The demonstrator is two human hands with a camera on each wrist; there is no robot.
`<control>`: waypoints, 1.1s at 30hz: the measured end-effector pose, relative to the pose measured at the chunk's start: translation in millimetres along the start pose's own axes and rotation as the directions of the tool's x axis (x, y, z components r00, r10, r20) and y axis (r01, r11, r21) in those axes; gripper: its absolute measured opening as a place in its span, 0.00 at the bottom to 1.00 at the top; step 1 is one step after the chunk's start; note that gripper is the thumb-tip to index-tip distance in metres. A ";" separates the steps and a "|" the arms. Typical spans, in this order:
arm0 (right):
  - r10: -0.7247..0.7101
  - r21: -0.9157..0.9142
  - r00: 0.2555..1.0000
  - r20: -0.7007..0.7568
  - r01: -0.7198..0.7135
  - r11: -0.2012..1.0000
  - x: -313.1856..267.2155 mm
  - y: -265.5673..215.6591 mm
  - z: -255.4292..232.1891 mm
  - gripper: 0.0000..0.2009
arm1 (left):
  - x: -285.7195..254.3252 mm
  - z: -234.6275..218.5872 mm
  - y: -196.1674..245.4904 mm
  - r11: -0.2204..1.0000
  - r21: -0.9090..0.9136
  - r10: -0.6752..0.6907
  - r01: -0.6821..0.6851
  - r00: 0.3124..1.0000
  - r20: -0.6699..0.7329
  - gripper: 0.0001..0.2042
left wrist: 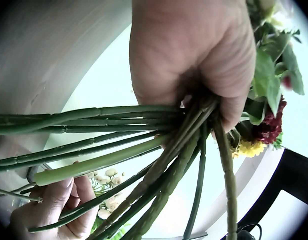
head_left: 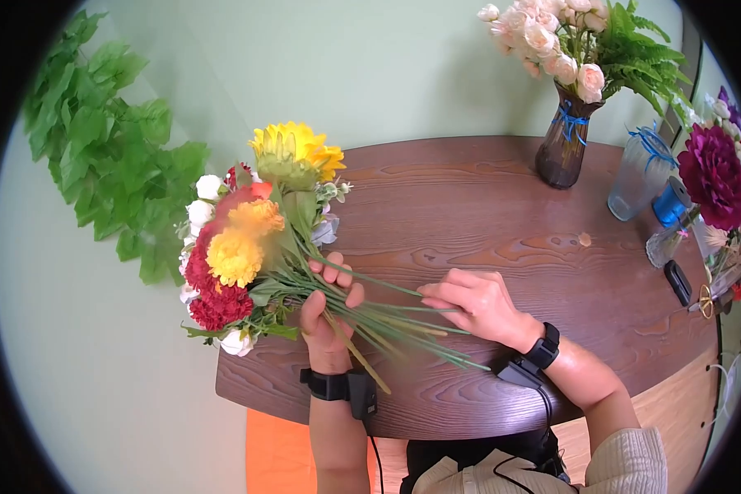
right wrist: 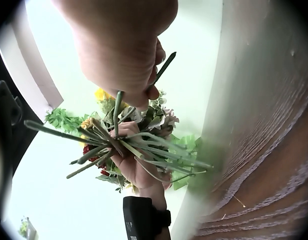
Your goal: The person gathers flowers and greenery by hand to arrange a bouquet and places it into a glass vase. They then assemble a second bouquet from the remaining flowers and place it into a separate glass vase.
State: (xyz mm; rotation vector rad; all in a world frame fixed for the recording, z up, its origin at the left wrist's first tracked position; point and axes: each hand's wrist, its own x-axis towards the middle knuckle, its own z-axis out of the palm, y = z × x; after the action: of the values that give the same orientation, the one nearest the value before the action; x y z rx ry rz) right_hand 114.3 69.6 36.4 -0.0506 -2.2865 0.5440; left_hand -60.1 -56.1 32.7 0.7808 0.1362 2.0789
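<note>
My left hand [head_left: 329,336] grips a bouquet of artificial flowers by its green stems [left wrist: 194,135], over the table's left front. The heads point left: a large yellow flower [head_left: 309,151] on top, golden-yellow blooms [head_left: 235,257], red ones [head_left: 222,307] and small white ones [head_left: 208,187]. Stem ends fan out to the right, seen close in the left wrist view. With thumb and fingers, my right hand [head_left: 487,306] pinches one stem near its end; that stem's tip [right wrist: 167,66] pokes out past the fingers in the right wrist view.
The dark wooden table [head_left: 461,206] bears a brown vase [head_left: 561,148] of pale pink flowers at the back. To the right stand a clear blue-tinted vase [head_left: 631,188], a blue ribbon spool [head_left: 672,200] and a big purple flower [head_left: 716,177]. Green leaves [head_left: 107,156] hang on the left wall.
</note>
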 end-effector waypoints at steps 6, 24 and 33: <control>-0.011 -0.066 1.000 0.014 0.012 0.998 -3.6 1.9 -2.1 0.07 | -0.5 -2.5 -3.3 0.975 0.223 0.027 -0.012 0.997 -0.066 0.13; 0.131 -0.280 0.795 -0.593 -0.356 0.892 4.6 72.0 -79.9 0.20 | -0.9 -1.2 -1.1 0.981 0.190 0.050 -0.048 0.999 -0.011 0.15; 0.049 -0.249 0.328 -0.943 -0.798 0.548 -74.5 167.8 -213.9 0.41 | -0.6 -4.1 -1.2 0.986 0.155 0.069 -0.059 0.996 -0.062 0.15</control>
State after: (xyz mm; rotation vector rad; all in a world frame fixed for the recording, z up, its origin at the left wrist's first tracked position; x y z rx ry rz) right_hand 294.7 285.8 49.6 -1.1958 -1.2031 -0.1783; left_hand -61.4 -55.1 28.7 0.8164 0.3153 2.1761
